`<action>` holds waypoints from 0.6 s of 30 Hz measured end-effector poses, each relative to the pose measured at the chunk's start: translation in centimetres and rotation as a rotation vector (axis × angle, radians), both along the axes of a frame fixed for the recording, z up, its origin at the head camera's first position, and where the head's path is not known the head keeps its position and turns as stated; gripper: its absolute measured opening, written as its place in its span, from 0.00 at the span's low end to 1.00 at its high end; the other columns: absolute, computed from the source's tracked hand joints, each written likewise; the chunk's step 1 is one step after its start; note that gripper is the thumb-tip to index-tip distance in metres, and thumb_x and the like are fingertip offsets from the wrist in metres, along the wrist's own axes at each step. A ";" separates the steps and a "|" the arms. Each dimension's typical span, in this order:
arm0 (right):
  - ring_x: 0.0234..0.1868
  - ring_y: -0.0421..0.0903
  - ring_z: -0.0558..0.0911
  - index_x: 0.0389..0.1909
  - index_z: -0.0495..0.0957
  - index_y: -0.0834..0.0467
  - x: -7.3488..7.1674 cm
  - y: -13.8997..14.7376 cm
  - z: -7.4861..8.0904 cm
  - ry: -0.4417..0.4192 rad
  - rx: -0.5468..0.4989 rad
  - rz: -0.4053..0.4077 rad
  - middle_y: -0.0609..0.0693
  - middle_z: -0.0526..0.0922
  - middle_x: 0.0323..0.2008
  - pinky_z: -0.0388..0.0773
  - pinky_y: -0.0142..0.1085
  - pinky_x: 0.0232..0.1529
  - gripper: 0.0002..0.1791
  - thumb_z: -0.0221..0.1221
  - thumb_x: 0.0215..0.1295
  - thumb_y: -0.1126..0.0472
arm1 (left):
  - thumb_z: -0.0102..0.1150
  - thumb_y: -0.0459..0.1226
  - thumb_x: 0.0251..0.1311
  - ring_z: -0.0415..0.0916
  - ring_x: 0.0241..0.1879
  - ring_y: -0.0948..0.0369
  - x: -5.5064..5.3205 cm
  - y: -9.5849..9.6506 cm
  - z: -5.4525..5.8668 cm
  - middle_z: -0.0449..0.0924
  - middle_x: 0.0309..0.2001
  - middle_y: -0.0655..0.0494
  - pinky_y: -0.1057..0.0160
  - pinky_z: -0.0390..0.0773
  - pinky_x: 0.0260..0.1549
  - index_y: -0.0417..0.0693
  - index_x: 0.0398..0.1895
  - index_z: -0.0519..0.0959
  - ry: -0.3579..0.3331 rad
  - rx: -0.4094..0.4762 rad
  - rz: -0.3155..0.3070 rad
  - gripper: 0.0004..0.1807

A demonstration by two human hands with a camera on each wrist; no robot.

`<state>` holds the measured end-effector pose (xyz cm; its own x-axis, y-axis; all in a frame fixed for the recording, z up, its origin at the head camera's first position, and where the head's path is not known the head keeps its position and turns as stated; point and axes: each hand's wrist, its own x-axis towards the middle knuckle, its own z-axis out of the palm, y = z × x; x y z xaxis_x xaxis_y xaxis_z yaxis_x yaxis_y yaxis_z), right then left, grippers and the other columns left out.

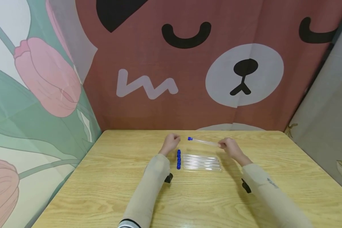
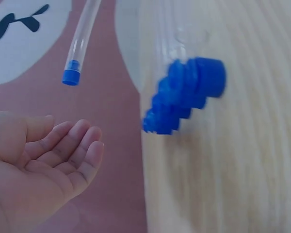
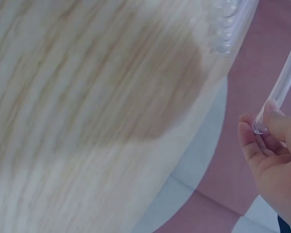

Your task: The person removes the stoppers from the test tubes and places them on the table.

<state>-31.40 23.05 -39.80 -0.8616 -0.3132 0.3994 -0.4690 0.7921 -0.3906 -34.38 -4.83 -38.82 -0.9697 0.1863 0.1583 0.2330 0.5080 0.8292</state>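
A clear test tube with a blue cap (image 1: 204,141) is raised above the table, lying nearly level. My right hand (image 1: 230,147) pinches its rounded bottom end between thumb and fingers, as the right wrist view also shows on the tube (image 3: 283,80). The blue cap (image 2: 71,77) points toward my left hand (image 2: 51,162), which is apart from it with loosely bent fingers and nothing in them. Below the raised tube, several more clear test tubes (image 1: 201,162) lie side by side on the table, their blue caps (image 1: 178,159) lined up on the left.
The wooden table (image 1: 125,190) runs back to a hanging cloth (image 1: 148,110) printed with a bear face. Another cloth with tulips (image 1: 48,79) hangs along the left side, and a pale one (image 1: 327,126) on the right.
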 end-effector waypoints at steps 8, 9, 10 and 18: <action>0.31 0.57 0.77 0.34 0.78 0.72 0.9 -0.4 0.7 0.097 -0.030 0.059 0.62 0.78 0.29 0.77 0.45 0.31 0.07 0.58 0.53 0.75 | 0.46 0.34 0.64 0.75 0.39 0.54 1.1 -0.1 1.4 0.79 0.37 0.46 0.61 0.75 0.39 0.33 0.43 0.77 0.057 0.019 -0.027 0.13; 0.31 0.56 0.77 0.33 0.79 0.72 1.1 -0.5 0.7 0.108 -0.039 0.069 0.61 0.78 0.29 0.77 0.44 0.30 0.06 0.58 0.53 0.75 | 0.46 0.34 0.64 0.75 0.38 0.54 1.3 -0.1 1.5 0.79 0.37 0.46 0.61 0.75 0.38 0.33 0.43 0.77 0.063 0.022 -0.031 0.13; 0.30 0.55 0.77 0.33 0.79 0.72 1.3 -0.5 0.8 0.117 -0.048 0.077 0.60 0.78 0.28 0.77 0.44 0.30 0.06 0.59 0.52 0.75 | 0.46 0.34 0.64 0.76 0.38 0.54 1.4 -0.1 1.6 0.79 0.37 0.46 0.61 0.75 0.37 0.33 0.43 0.77 0.070 0.026 -0.036 0.13; 0.26 0.51 0.76 0.29 0.79 0.71 2.4 -1.1 1.2 0.222 -0.100 0.132 0.57 0.78 0.25 0.76 0.39 0.25 0.06 0.61 0.47 0.77 | 0.46 0.35 0.65 0.75 0.38 0.52 2.7 -0.5 2.0 0.78 0.37 0.45 0.65 0.76 0.33 0.33 0.44 0.76 0.080 0.055 -0.090 0.14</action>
